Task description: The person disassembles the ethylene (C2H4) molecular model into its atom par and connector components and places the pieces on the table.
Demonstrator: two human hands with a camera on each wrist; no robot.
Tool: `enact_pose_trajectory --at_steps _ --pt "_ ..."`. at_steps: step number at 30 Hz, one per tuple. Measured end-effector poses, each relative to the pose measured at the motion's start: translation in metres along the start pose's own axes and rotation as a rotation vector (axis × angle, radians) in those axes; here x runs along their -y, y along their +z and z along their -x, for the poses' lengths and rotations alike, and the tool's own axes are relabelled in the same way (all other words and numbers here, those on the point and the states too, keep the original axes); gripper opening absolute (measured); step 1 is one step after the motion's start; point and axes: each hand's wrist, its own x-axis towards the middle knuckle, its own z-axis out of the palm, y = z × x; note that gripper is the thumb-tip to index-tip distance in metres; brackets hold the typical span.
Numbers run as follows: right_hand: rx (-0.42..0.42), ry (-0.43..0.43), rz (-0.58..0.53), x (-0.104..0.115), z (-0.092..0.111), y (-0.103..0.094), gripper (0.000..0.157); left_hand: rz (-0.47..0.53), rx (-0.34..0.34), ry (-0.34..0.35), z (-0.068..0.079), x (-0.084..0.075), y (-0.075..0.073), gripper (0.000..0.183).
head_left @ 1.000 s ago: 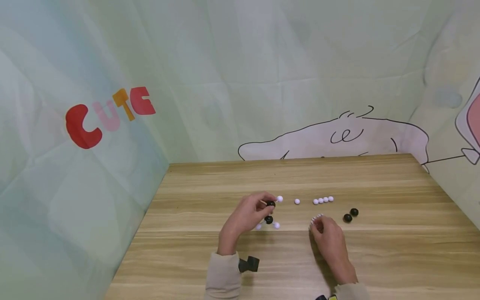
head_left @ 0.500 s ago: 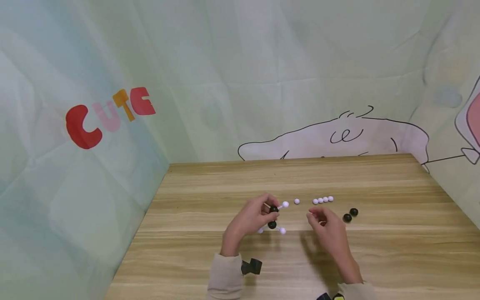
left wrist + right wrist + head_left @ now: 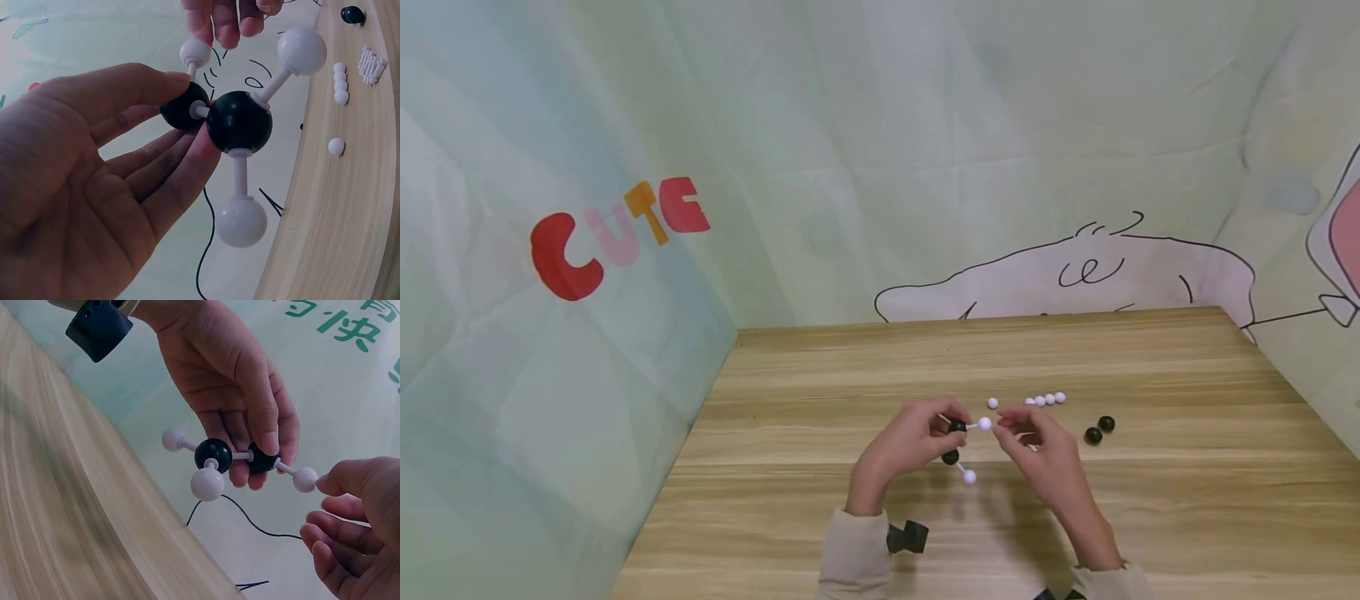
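A ball-and-stick molecular model [image 3: 239, 122] is held in the air by my left hand [image 3: 917, 435]. Thumb and fingers pinch one of its two black balls [image 3: 262, 458]. White sticks join the black balls and carry three white balls, one of them the nearest [image 3: 985, 423] to my right hand [image 3: 1041, 450]. In the right wrist view my right thumb touches that white ball, the other fingers lying loosely bent below. No object shows clearly between the right fingers. A pile of white connector sticks [image 3: 372, 65] lies on the table, mostly hidden under the right hand in the head view.
Several white balls [image 3: 1049, 400] stand in a row on the wooden table [image 3: 1180, 392], with a single white ball [image 3: 992, 403] to their left. A pair of black balls [image 3: 1100, 430] sits at the right. A printed curtain [image 3: 820, 167] rises behind the table edge.
My right hand has risen from the stick pile and moved left to the model. My left hand has shifted slightly right and nearer to me, turning the model a little.
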Motion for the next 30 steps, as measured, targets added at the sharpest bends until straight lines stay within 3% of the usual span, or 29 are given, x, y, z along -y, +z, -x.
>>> enact_pose_trajectory --at_steps 8,14,21,30 --pt "0.091 -0.015 -0.012 0.004 0.003 0.004 0.017 -0.029 0.021 0.010 -0.001 -0.003 0.001 0.015" --pt "0.097 -0.036 -0.012 0.003 0.006 0.007 0.017 -0.067 0.022 -0.019 -0.003 -0.004 0.003 0.009" --pt "0.087 -0.065 -0.019 0.004 0.006 0.009 0.012 -0.075 0.019 0.005 -0.003 -0.006 0.002 0.005" --pt "0.046 -0.156 -0.012 0.002 0.007 0.011 0.014 -0.090 0.021 -0.001 -0.004 -0.007 0.000 0.007"
